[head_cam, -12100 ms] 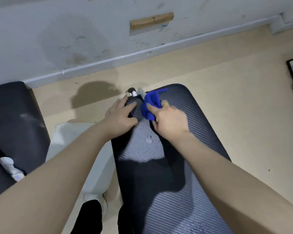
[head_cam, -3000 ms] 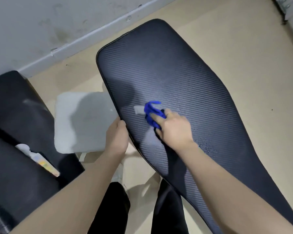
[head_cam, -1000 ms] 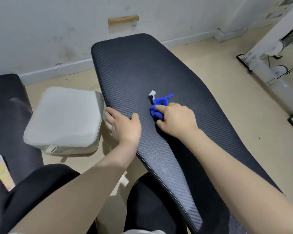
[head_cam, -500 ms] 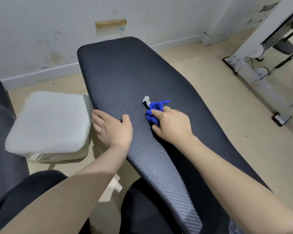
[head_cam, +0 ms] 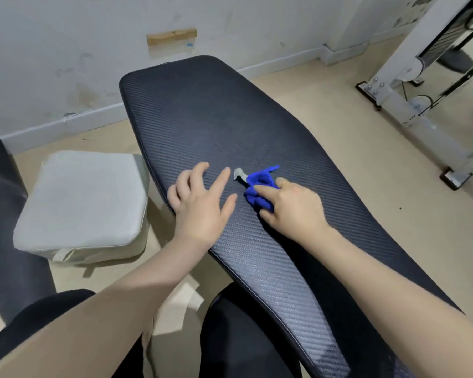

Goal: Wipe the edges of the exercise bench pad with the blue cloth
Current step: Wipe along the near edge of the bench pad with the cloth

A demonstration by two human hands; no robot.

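Half a second ago my left hand [head_cam: 201,205] gripped the pad's near edge; now it lies on top, fingers spread loose. My right hand [head_cam: 290,207] clutches the bunched blue cloth [head_cam: 258,186] (a small grey tag sticks out) against the middle of the exercise bench pad [head_cam: 216,110], away from its edges.

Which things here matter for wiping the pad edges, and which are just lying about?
In the job:
- pad
- blue cloth, gripped by the right hand
- left hand, open over the pad's left edge

Lying about:
- grey cushion on the floor
- white machine frame
- wooden block on the wall
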